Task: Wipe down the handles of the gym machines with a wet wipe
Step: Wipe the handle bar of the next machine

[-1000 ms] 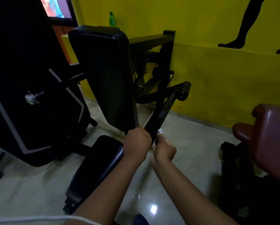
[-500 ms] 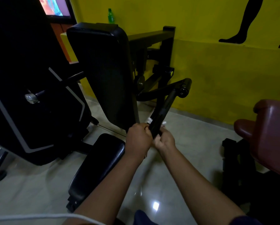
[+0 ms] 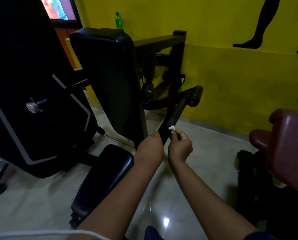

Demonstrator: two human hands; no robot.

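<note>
Wet wipe (image 3: 171, 128) pinched in right hand (image 3: 179, 146), against handle (image 3: 175, 115).

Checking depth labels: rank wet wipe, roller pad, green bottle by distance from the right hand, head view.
1. wet wipe, pinched by the right hand at the handle.
2. roller pad, ahead, upper right.
3. green bottle, far back, by the wall.

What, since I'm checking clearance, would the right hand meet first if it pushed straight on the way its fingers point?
The black tubular machine handle: the right hand pinches a white wet wipe beside it, apparently touching.
</note>
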